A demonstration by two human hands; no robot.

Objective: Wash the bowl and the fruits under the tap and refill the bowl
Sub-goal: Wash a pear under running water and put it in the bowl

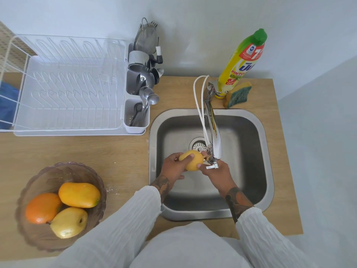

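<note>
Both hands, left (pixel 172 167) and right (pixel 216 171), grasp a yellow fruit (pixel 192 160) over the sink (pixel 249 190), just beside the tap (pixel 214 144) spout for rinsing. Three fruits wait in the bowl (pixel 46 176) on the counter.

Left grip (pixel 172 167) and right grip (pixel 216 172) curled, meeting.

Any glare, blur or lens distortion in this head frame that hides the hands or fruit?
Head view: soft, even light; wide-angle bending bows the counter edge and dish rack; mild sheen on the tap; the yellow fruit and both hands stay sharp.
</note>
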